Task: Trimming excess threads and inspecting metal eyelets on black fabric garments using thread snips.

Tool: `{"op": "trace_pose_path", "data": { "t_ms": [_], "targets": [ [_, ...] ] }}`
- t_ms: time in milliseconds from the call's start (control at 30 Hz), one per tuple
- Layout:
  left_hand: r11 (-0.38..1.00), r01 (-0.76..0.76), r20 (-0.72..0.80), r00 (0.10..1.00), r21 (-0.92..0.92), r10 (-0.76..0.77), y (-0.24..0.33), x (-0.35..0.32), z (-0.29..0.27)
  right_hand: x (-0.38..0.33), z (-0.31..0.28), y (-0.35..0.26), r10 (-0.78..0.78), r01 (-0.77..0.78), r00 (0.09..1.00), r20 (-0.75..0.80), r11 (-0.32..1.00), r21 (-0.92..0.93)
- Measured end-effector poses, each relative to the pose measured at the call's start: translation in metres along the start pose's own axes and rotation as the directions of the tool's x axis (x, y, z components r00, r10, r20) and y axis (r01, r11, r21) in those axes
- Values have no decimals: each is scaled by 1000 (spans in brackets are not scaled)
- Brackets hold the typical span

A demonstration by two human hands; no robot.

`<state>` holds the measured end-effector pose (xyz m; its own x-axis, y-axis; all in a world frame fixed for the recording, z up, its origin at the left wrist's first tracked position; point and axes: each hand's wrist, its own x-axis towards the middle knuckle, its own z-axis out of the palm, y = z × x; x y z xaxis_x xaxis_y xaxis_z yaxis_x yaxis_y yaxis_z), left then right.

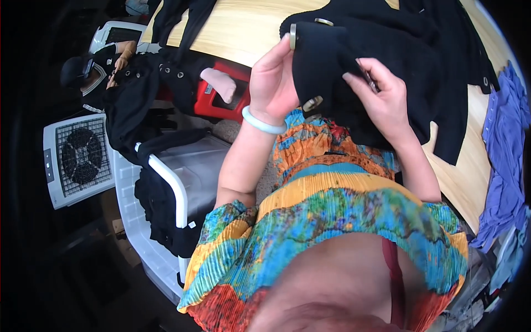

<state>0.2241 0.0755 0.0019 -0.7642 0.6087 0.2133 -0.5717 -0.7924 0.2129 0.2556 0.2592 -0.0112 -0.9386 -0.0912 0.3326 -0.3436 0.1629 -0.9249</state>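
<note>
Working from the left, we record at nine o'clock a white fan unit [83,155] and at ten a co-worker [102,63] with dark cloth [133,97] near the fingers. At eleven, a pink sock-like item [219,84] lies against a red case [206,108].

At twelve we find the left hand [271,86], its thumb and fingers pinched on the edge of the black garment [426,66] beside a metallic-looking button [293,36]. The garment lies mainly between one and two o'clock, spread over the desk [464,188], its near part raised between the hands and hanging toward the lap.

We judge the fabric soft, limp and fairly light, with enough spread to drag at a raised corner. It should not slip readily; the buttoned edge appears firmer and offers the best hold, close to a button. We consider the cloth liable to snags from any sharp tip.

At two o'clock the right hand [381,102] is closed around a small dark tool [369,80], its exact kind unclear; we cannot tell whether those fingers also grip cloth. The hands are apart. At three o'clock hangs purple cloth [506,155].
</note>
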Motion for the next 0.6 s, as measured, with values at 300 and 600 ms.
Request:
{"op": "trace_pose_path", "data": {
  "t_ms": [300, 600],
  "targets": [
    [907, 65, -252, 967, 416, 46, -2, 49, 37, 48, -48, -59, 172, -36, 948, -269, 895, 445],
    [638, 13, -189, 959, 770, 209, -26, 20, 24, 63, -66, -34, 277, -64, 912, -303, 824, 563]
  ]
}}
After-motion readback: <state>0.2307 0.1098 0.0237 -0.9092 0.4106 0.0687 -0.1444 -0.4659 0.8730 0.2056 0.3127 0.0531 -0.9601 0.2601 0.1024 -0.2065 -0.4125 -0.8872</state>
